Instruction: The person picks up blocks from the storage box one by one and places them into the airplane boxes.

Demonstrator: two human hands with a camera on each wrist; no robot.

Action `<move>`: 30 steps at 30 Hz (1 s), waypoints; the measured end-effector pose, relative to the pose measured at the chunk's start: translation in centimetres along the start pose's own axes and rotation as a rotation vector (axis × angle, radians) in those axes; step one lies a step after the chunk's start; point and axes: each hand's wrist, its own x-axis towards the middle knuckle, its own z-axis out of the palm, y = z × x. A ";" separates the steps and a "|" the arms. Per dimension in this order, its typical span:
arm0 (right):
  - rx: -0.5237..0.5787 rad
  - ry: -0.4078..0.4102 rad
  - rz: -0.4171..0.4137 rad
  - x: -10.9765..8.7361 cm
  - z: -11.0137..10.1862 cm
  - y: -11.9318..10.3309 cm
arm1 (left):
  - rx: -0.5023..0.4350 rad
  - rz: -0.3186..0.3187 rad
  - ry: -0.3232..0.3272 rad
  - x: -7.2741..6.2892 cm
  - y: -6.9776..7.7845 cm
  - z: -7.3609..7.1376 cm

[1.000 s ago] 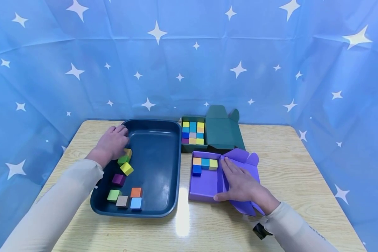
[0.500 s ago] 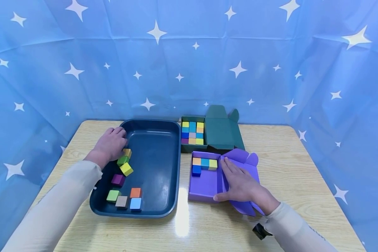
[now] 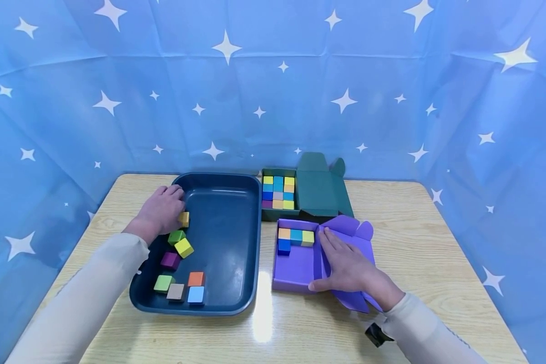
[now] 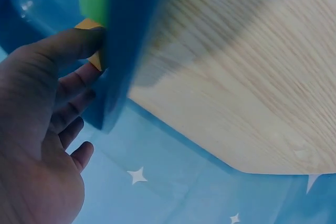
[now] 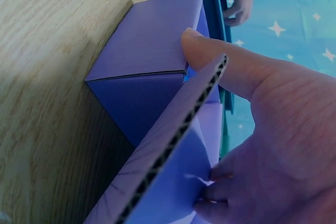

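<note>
My left hand (image 3: 161, 210) reaches over the far left side of the dark blue tray (image 3: 223, 227). Between its thumb and index finger it pinches an orange-yellow block (image 4: 87, 23), partly hidden by the thumb. Close by lie a green block (image 3: 176, 236) and a yellow block (image 3: 184, 247). My right hand (image 3: 350, 263) rests on the opened purple box (image 3: 296, 268), fingers stretched along the lid side and thumb touching the front edge. Inside that box, orange, teal and yellow blocks form the back row, with a blue block (image 3: 284, 247) before the orange one.
Purple (image 3: 170, 261), light green (image 3: 164, 283), tan (image 3: 176, 291), orange-red (image 3: 196, 278) and light blue (image 3: 196, 294) blocks lie nearer the tray's front. Behind the purple box stands a green box (image 3: 323, 192), lid open, holding several blocks. A starry blue cloth (image 3: 273, 91) surrounds the table.
The orange-yellow block has shifted slightly away from the green block along with my left fingers. The green and yellow blocks have moved a little. My right hand stays in place.
</note>
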 end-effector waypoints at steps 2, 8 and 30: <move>0.000 0.000 -0.002 0.0 0.0 0.0 | -0.030 -0.004 0.017 0.1 0.2 -0.6; -0.003 0.000 0.003 0.0 0.0 0.0 | -0.116 0.004 0.091 0.5 1.5 -3.1; -0.006 0.004 -0.001 0.0 0.0 0.0 | -0.154 0.245 0.259 4.0 12.6 -9.6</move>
